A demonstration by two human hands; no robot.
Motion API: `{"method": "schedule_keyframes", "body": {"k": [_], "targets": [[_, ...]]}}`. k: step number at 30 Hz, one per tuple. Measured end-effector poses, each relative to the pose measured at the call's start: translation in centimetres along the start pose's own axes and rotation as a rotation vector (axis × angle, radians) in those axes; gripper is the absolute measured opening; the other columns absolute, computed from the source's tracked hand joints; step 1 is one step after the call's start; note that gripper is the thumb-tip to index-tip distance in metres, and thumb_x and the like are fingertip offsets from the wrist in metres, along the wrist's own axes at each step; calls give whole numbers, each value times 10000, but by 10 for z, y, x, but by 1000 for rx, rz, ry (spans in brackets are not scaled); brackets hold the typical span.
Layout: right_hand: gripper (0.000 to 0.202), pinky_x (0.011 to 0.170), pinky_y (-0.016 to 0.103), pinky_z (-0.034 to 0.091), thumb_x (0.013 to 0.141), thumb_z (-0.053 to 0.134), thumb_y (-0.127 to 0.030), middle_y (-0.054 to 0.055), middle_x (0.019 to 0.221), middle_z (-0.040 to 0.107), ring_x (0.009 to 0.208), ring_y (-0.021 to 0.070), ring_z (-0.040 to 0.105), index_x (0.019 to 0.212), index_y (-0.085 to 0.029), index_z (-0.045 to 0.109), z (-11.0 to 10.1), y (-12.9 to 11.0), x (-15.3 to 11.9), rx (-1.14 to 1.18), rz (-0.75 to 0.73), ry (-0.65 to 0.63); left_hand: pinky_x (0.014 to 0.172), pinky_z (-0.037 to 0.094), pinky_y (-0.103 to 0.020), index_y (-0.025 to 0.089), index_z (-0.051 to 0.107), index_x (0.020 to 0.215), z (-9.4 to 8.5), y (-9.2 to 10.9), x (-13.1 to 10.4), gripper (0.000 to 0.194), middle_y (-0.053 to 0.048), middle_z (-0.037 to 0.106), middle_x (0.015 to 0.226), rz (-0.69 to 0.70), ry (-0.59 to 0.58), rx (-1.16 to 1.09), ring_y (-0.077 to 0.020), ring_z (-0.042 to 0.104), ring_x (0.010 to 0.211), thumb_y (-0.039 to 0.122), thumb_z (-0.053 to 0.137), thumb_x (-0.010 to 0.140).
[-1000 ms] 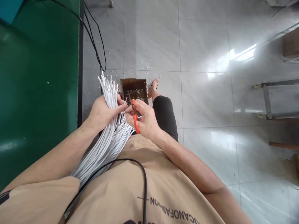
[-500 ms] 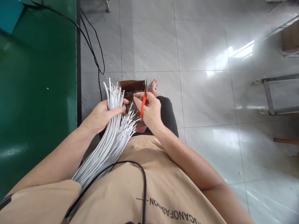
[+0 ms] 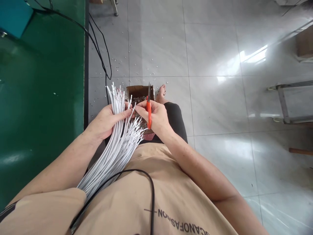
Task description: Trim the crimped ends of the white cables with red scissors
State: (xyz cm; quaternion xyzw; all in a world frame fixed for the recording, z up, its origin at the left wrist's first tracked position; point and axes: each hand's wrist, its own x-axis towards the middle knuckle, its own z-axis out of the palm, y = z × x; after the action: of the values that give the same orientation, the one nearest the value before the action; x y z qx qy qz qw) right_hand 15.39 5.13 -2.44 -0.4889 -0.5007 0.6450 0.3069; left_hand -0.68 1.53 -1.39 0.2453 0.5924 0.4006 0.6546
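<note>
My left hand (image 3: 107, 119) grips a thick bundle of white cables (image 3: 114, 147) that fans up past my fingers and runs down across my lap. My right hand (image 3: 156, 117) holds an orange-handled cutting tool (image 3: 149, 109), blade tip pointing up, and its fingertips pinch one white cable end beside my left thumb. Below the hands an open cardboard box (image 3: 140, 90) with small offcuts inside sits on the floor.
A green table (image 3: 41, 98) fills the left side, with black cables (image 3: 100, 55) hanging off its edge. Small white offcuts litter the grey tiled floor (image 3: 215, 98). My bare foot (image 3: 160, 93) is beside the box. A metal frame (image 3: 283, 101) stands at right.
My right hand has lifted from low against the bundle and turned the cutting tool upright, then moved left to pinch a cable end at my left thumb. The bundle has stayed in my left hand.
</note>
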Motion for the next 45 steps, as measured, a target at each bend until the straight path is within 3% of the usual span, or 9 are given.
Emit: {"method": "schedule_keyframes", "body": {"k": [5,11,14,17,19,22,28,38,45], "targets": [[157,626,209,430,737,669,-308,-27,686,608,616,72,508,752,-152,656,0,-8,-2,171,101,-47,666,505,-257,161,619,819,0,1,-1,261,31,660,721,27,19,-9,-95,601,646,155,814,646],[180,700,239,457,793,625,-336,-8,676,636,684,104,583,804,-158,651,-1,-6,1,250,98,-254,689,508,-259,160,596,792,4,0,-3,238,34,647,702,89,11,10,-99,614,670,152,797,666],[251,658,245,433,805,608,-395,5,737,642,683,113,571,875,-160,662,-6,-1,1,36,38,-135,670,514,-260,173,594,800,5,1,-3,263,33,649,738,97,52,-10,-104,622,667,161,807,648],[277,609,251,370,802,601,-421,24,762,615,673,120,530,753,-152,646,-13,5,1,-464,-80,-6,664,523,-269,185,598,794,6,1,-2,283,26,656,751,106,85,4,-121,643,676,183,821,620],[295,583,259,330,803,590,-413,34,748,599,661,125,513,671,-150,610,-16,7,2,-748,-130,-25,666,527,-273,188,603,791,6,1,-2,295,20,666,757,116,103,24,-129,651,677,200,830,603],[304,561,259,306,843,530,-404,43,743,604,648,129,514,692,-155,617,-17,6,3,-947,-147,-107,662,526,-279,178,625,771,5,-2,0,282,10,660,719,149,133,98,-138,645,666,249,835,596],[294,560,286,296,855,518,-408,75,757,643,648,167,564,753,-165,647,-16,-9,-1,-1118,-104,-171,722,492,-310,201,676,718,1,-9,4,209,4,666,734,268,211,353,-160,611,704,304,819,607],[329,566,307,296,895,479,-398,106,748,657,678,201,597,747,-153,641,-15,-13,-4,-1221,-67,-192,774,461,-301,202,642,728,2,-10,4,228,16,646,765,345,211,365,-151,588,743,305,817,622],[321,573,316,309,895,472,-383,118,753,665,700,221,615,787,-148,662,-15,-13,-6,-1248,-86,-185,811,461,-336,223,664,741,-1,-11,3,219,1,676,799,334,268,490,-192,615,790,353,804,634]]}}
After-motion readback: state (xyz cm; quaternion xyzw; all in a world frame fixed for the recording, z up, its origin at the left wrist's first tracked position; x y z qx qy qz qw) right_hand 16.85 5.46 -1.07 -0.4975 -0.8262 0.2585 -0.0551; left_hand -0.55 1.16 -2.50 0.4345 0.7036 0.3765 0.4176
